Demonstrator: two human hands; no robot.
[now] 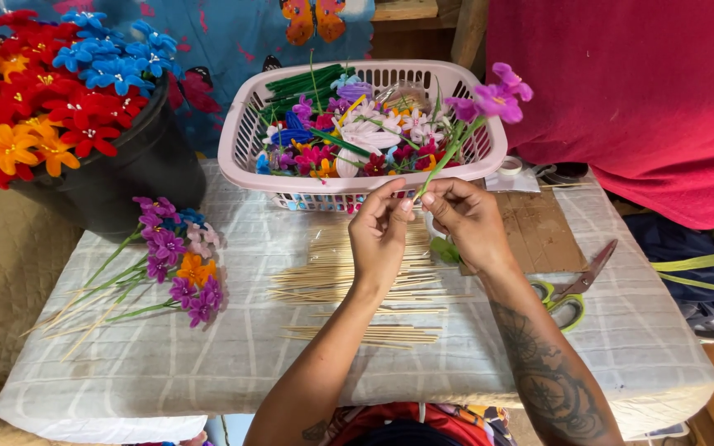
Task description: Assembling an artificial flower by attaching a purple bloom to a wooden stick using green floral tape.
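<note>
Quilted grey bench (208,363), frame centre: both hands, left (380,235) and right (468,221), pinching purple flower stem (448,157), long axis slanting toward upper right, right hand nearer the bloom.

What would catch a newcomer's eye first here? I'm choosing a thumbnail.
Both hands, left hand and right hand, pinch a purple flower stem at centre. Behind it sits a pink basket of flower parts; far left, a black bucket brims with red and blue blooms.
</note>
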